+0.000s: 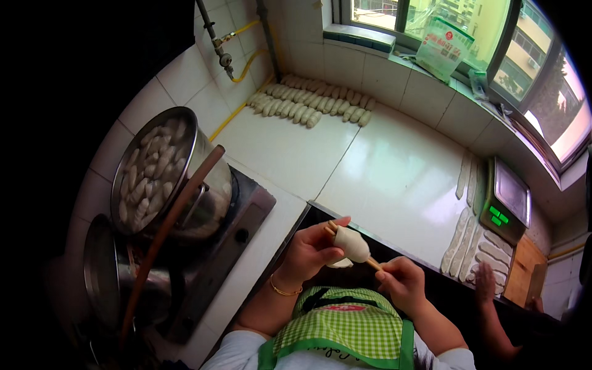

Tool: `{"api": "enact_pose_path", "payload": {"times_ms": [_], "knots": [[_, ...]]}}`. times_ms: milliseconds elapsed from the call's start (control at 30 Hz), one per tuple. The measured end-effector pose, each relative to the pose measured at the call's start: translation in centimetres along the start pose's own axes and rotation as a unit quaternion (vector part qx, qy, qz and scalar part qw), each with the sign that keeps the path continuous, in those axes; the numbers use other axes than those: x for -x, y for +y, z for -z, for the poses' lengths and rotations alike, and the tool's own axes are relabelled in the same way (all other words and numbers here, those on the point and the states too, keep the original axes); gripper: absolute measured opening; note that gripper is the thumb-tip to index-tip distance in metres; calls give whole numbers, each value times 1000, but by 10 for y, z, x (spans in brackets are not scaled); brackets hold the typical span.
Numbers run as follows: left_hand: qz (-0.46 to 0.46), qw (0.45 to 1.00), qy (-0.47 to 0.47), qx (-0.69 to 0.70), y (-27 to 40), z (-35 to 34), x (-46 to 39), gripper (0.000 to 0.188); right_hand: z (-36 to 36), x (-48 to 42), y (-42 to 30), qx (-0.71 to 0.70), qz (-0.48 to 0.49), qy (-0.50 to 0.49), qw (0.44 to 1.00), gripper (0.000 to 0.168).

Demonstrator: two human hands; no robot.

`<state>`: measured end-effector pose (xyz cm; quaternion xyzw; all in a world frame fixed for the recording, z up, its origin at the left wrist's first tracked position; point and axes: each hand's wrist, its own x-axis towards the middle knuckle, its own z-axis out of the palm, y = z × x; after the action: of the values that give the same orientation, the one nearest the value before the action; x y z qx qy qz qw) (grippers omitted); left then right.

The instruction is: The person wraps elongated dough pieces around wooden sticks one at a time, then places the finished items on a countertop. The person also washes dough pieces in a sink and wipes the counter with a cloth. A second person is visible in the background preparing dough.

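Two wooden chopsticks (375, 264) run through a pale roll of dough (352, 244) in front of my apron. My left hand (311, 252) holds the chopsticks' left end and the dough, and a loose flap of dough hangs below the roll. The fingers of my right hand (403, 282) are closed on the chopsticks' other end. Many shaped dough rolls (296, 99) lie in rows at the back of the white tiled counter (277, 152). Long flat dough strips (462, 243) lie on the counter at the right.
A large metal pot (210, 185) on a gas stove (259, 199) holds many rolls in liquid. A long wooden stick (171, 222) slants beside it. At right are a digital scale (508, 199), a wooden board (522, 268) and a co-worker's hand (484, 283) near the strips.
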<state>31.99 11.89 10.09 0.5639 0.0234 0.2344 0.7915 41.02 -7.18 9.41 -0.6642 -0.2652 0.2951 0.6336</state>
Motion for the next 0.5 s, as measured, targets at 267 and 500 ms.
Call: {"api": "enact_pose_path", "payload": {"times_ms": [267, 500], "knots": [[49, 995, 23, -82, -7, 3, -4, 44, -1, -13, 5, 146, -50, 0, 988, 15], [46, 998, -40, -13, -6, 6, 5, 57, 11, 4, -4, -67, -160, -60, 983, 15]]}}
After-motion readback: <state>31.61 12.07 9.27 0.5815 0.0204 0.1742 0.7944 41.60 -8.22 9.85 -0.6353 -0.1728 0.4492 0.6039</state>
